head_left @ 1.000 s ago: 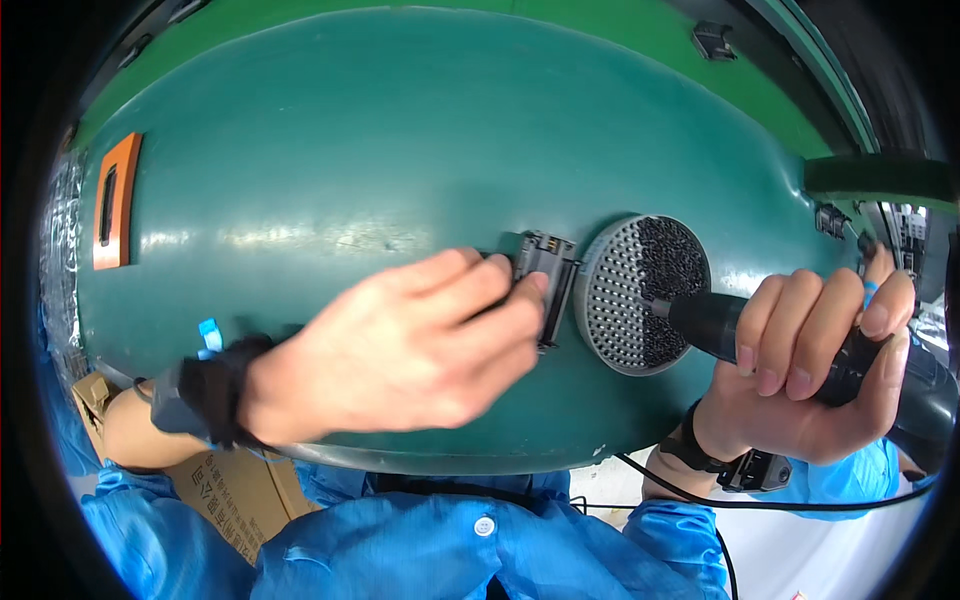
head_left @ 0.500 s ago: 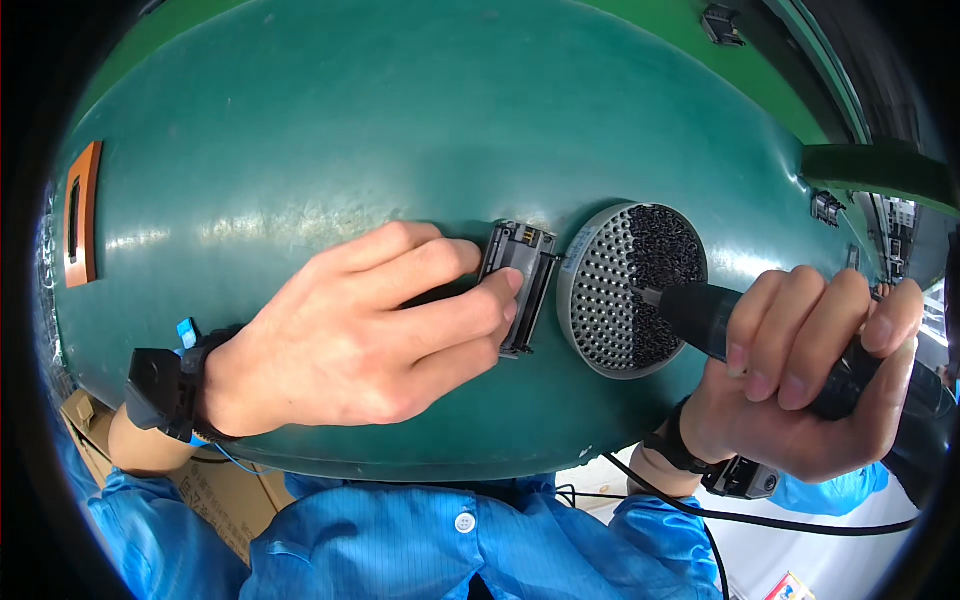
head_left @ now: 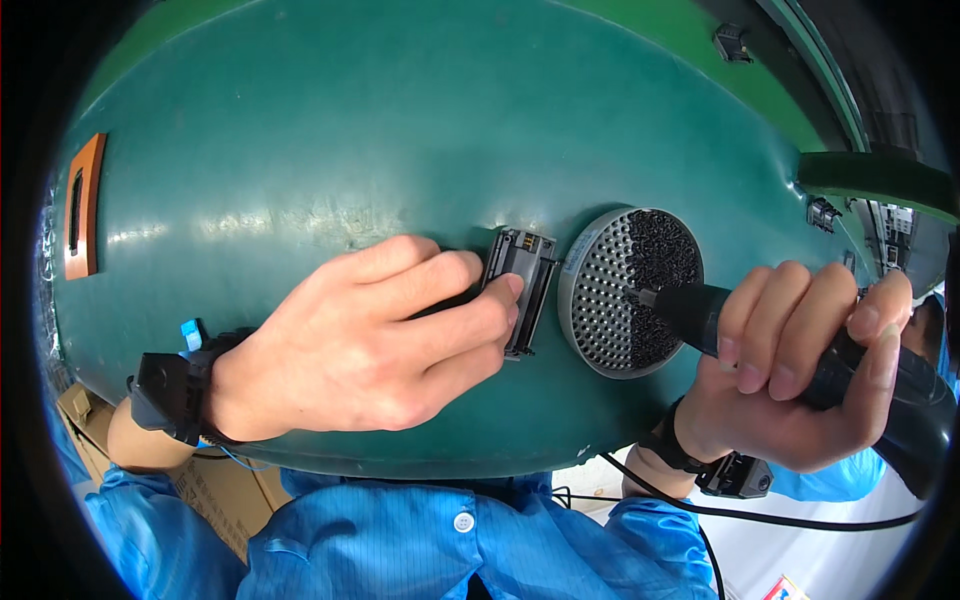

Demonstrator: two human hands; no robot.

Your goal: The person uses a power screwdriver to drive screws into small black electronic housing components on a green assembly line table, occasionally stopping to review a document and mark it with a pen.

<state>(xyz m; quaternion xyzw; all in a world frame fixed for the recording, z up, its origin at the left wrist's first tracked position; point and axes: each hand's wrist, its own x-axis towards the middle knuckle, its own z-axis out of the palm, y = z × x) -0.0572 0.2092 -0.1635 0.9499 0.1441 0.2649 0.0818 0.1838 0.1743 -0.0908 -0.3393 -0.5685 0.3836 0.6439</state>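
Note:
My left hand (head_left: pixel 370 345) is closed on a small black plastic housing (head_left: pixel 528 300) that rests on the table, with thumb and fingers at its left side and top. Gold contacts show near the housing's far end. In my right hand (head_left: pixel 800 370) is a black electric screwdriver (head_left: pixel 690 314), held nearly level and pointing left. Its bit reaches the middle of a round grey screw tray (head_left: pixel 568 325) just right of the housing. The tray's left half is a plate of small holes; many small dark screws (head_left: pixel 668 248) cover its right half.
The green table mat (head_left: pixel 400 120) stretches around my hands. An orange block with a dark slot (head_left: pixel 84 208) lies at the far left. Small black parts (head_left: pixel 824 214) sit at the right edge. A black cable (head_left: pixel 800 524) runs below the right hand, and a cardboard box (head_left: pixel 220 500) stands lower left.
My right hand and the screwdriver have shifted slightly left and up, with the bit still at the tray. The left hand has slid a little down and keeps its hold on the housing.

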